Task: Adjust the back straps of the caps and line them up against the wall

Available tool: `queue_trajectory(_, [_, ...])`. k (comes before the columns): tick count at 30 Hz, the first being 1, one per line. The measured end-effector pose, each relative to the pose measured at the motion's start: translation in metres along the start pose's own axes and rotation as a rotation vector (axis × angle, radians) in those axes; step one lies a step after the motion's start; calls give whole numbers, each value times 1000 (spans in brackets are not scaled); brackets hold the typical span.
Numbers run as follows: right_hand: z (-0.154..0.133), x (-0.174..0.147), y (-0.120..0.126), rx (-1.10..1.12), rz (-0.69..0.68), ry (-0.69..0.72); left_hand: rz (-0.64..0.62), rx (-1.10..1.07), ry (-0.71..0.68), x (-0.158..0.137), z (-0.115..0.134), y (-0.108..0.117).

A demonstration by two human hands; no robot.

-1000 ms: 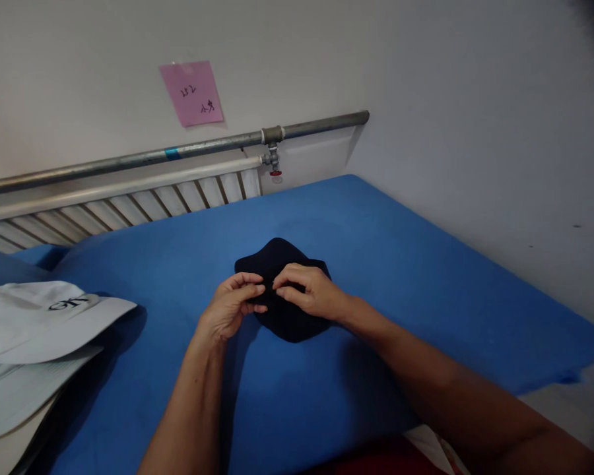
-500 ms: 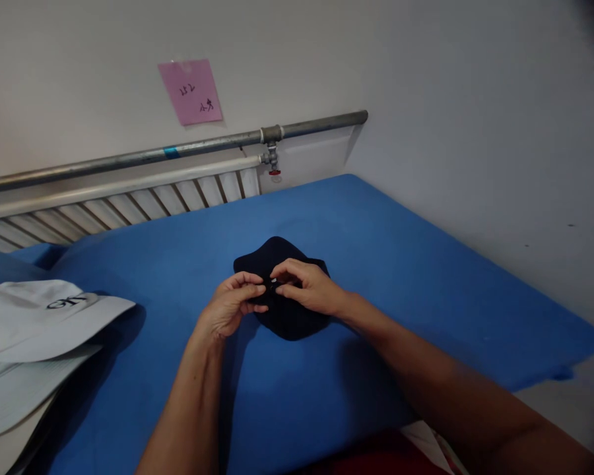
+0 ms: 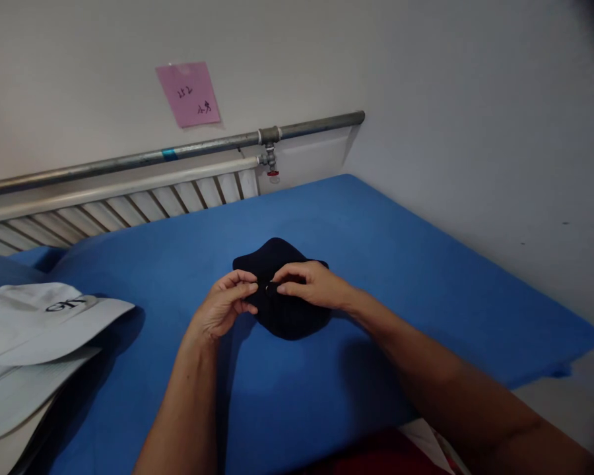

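Note:
A black cap (image 3: pixel 290 322) lies on the blue-covered table in front of me, its crown toward me. My left hand (image 3: pixel 222 305) is at the cap's left side, thumb and fingers pinching dark cloth, probably a strap end. From the right, my right hand (image 3: pixel 319 284) reaches over the cap, thumb and forefinger closed on the dark strap of the cap. Between my fingertips shows a small shiny piece (image 3: pixel 268 288), perhaps a metal buckle. The exact grip is hard to see, dark on dark.
White caps (image 3: pixel 39 323) are stacked at the left on the blue tabletop (image 3: pixel 410 264). Behind the table are a white radiator (image 3: pixel 178 198) and a metal pipe (image 3: pixel 208 146) with a red-handled valve (image 3: pixel 272 173). A pink note (image 3: pixel 191 95) hangs on the wall.
My hands have drawn slightly apart, the left one moving left and the right one a little right. More of the small shiny piece between them shows. The black cap stays in place.

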State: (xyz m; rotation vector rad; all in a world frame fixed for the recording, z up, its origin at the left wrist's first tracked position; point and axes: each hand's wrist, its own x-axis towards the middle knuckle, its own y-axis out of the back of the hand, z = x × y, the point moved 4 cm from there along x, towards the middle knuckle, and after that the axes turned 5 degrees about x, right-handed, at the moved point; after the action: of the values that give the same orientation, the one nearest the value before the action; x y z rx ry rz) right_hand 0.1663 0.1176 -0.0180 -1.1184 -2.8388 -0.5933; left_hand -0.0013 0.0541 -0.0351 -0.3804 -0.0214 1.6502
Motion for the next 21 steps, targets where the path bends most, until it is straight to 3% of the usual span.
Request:
queue_trajectory(6, [-3,-2,7,47,14,-46,-37,145,-74,-5,4,-6])
queue_trajectory(15, [-7,-10,17,107,-107,-143,-145,439,-91,-11,6,-10])
queue_trajectory(21, [-6,-11,19,-17,-173,-178,-188,523,-72,-13,7,-11])
